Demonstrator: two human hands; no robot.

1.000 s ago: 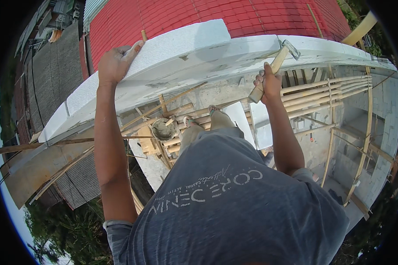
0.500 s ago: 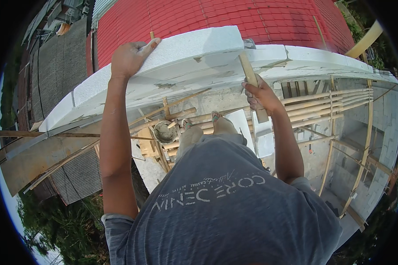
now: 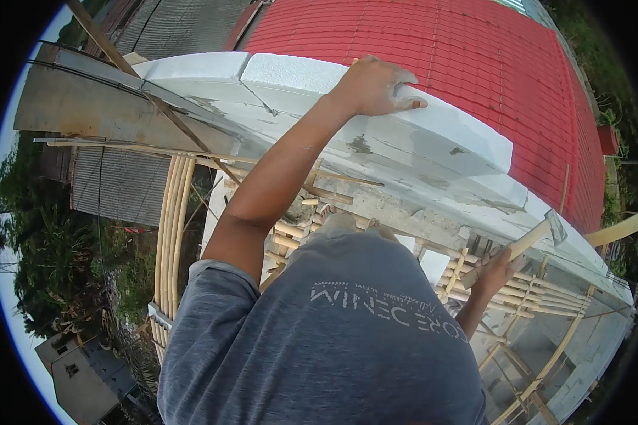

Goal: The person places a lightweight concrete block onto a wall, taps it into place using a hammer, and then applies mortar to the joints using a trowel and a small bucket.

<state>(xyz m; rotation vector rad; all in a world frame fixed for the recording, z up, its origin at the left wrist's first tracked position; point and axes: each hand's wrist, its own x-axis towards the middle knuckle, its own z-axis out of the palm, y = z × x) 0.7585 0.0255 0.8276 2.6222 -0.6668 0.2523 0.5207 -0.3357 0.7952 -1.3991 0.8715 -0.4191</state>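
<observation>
My left hand (image 3: 379, 86) grips the top edge of a long white block (image 3: 446, 131), its thumb lying along the top and its fingers bent over the far side, partly hidden. This block sits on the upper course of a curved white block wall (image 3: 411, 166). My right hand (image 3: 494, 273), off to the right, is closed around the flat wooden handle of a hammer (image 3: 521, 244). The hammer's grey head (image 3: 556, 228) points up and away, close to the wall's right part; whether it touches the wall I cannot tell.
Beyond the wall spreads a red tiled roof (image 3: 432, 42). Bamboo poles (image 3: 170, 241) form scaffolding at the left, with more bamboo (image 3: 546, 301) at the right. A wooden stick (image 3: 103, 39) slants across the wall's left end. Trees (image 3: 49, 269) stand far below.
My view has turned, so the wall and roof sit differently. My right hand has carried the hammer outward to the right, its head now showing clearly. My left hand still holds the block.
</observation>
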